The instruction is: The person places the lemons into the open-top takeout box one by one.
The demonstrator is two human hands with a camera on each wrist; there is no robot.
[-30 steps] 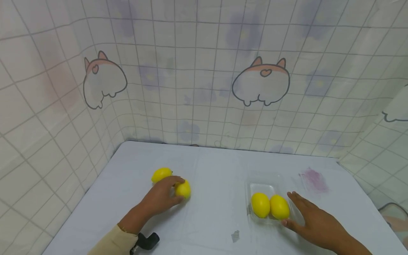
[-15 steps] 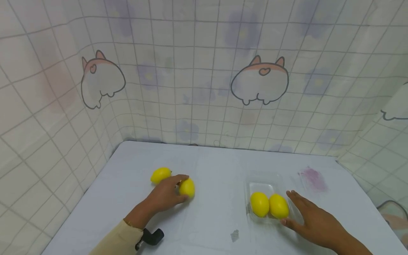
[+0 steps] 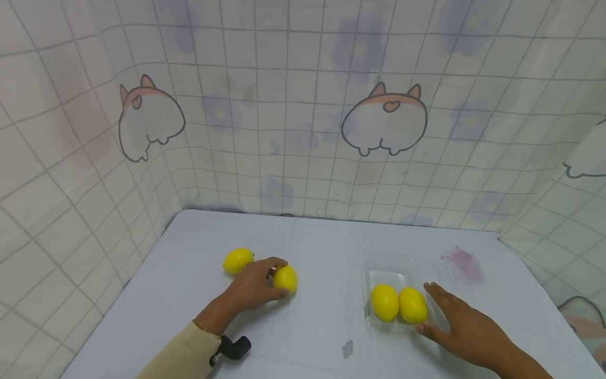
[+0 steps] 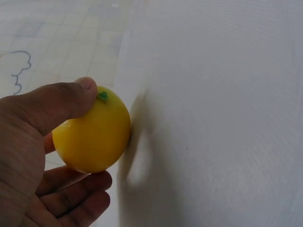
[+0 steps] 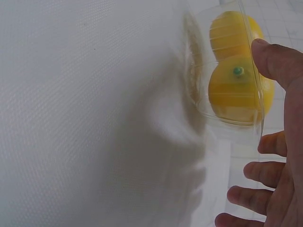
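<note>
My left hand (image 3: 253, 287) grips a yellow lemon (image 3: 288, 280) between thumb and fingers, left of the table's middle. In the left wrist view that lemon (image 4: 92, 139) shows a green stem tip beside the thumb; whether it touches the table I cannot tell. Behind the hand lies another lemon (image 3: 238, 261). To the right stands a clear plastic box (image 3: 367, 295) with two lemons (image 3: 384, 303) side by side in its near half. With fingers spread, my right hand (image 3: 473, 331) is beside the box; its thumb (image 5: 273, 59) is at the rim in the right wrist view.
A white-covered table (image 3: 312, 326) stretches back to a grid-patterned curtain (image 3: 303, 131) with cartoon animals, which also hangs at both sides. A pink stain (image 3: 466, 266) and a grey patch (image 3: 347, 349) mark the cover. A black device (image 3: 235, 347) sits at my left wrist.
My left hand has moved to the right with the lemon, away from the lemon behind it. The right hand and the box have stayed in place.
</note>
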